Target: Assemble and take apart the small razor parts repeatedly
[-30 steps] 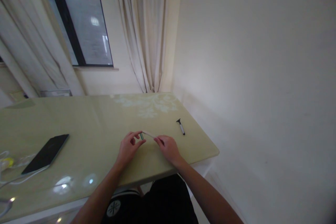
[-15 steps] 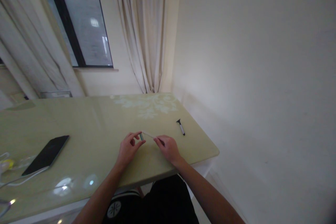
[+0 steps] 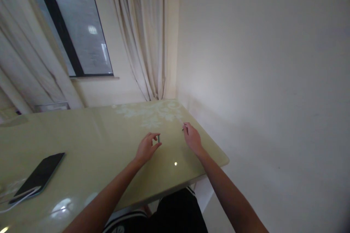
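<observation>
Between the thumb and fingertip of my left hand point(image 3: 146, 148) is a small, narrow dark-green piece point(image 3: 159, 138), held upright by its two ends just above the table. Its exact kind is too small to make out. My right hand point(image 3: 193, 138) is closed around a thin white stick point(image 3: 179, 119), whose faint tip points up and to the left. That hand is over the spot where the razor lies, hiding most of it. Only a dark bit of the razor point(image 3: 183, 129) shows beside the fingers; whether they touch it, I cannot tell.
A black tablet point(image 3: 41, 176) lies at the left of the glossy table point(image 3: 95, 145), with a white cable point(image 3: 20, 201) across its near end. The table's right edge runs close to a white wall point(image 3: 259, 80). Curtains point(image 3: 144, 36) and a window stand behind.
My right hand has moved right and away from the left hand, over to the razor, taking the white stick along. My left hand has shifted slightly right, still pinching the dark-green piece. The view has tilted.
</observation>
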Motion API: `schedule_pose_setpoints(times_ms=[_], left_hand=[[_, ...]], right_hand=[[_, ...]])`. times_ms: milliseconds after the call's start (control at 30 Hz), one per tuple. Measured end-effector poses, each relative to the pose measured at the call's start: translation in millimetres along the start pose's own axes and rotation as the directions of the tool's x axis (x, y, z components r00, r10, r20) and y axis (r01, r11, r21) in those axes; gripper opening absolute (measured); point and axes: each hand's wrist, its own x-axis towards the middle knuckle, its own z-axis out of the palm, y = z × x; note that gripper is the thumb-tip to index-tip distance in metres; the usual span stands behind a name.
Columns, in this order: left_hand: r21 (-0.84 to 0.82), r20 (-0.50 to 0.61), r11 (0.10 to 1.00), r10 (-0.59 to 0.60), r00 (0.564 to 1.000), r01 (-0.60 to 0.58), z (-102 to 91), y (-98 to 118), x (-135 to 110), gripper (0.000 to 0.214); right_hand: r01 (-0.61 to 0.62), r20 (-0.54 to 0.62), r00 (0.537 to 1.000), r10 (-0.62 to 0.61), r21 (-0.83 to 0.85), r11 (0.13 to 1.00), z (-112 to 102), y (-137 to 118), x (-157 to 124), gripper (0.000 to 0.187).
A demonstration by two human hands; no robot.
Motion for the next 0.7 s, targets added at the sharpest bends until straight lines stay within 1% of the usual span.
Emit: schedule_pose_setpoints(times_ms=[67,167,267,333,433,533,633,700], left_hand=[[0.014,0.069,1.0,-0.029,0.997,0.028,18.5,9,19,0.04],[0.024,0.115,0.996,-0.092,0.989,0.09,52.8,22,43,0.041],[0.061,0.149,0.982,-0.183,0.972,0.176,85.6,33,58,0.043],[0.095,0.172,0.97,-0.239,0.956,0.225,101.0,38,63,0.042],[0.151,0.201,0.946,-0.314,0.928,0.287,111.1,44,66,0.04],[0.2,0.223,0.923,-0.369,0.902,0.328,110.7,44,68,0.045],[0.23,0.239,0.914,-0.385,0.891,0.333,108.2,42,70,0.049],[0.242,0.243,0.913,-0.384,0.891,0.328,107.6,41,70,0.049]], right_hand=[[-0.041,-0.044,0.998,0.039,-0.056,0.998,-8,17,3,0.037],[-0.104,-0.054,0.993,0.101,-0.062,0.993,-10,38,-3,0.04],[-0.171,-0.068,0.984,0.167,-0.047,0.984,-6,48,-9,0.041],[-0.206,-0.074,0.977,0.201,-0.064,0.977,-5,49,-9,0.04],[-0.272,-0.051,0.962,0.267,-0.138,0.952,-5,45,-9,0.04],[-0.334,-0.029,0.941,0.336,-0.223,0.916,-7,39,-9,0.039],[-0.342,-0.007,0.935,0.354,-0.275,0.899,-7,36,-10,0.033],[-0.339,-0.015,0.936,0.35,-0.29,0.895,-6,36,-11,0.03]])
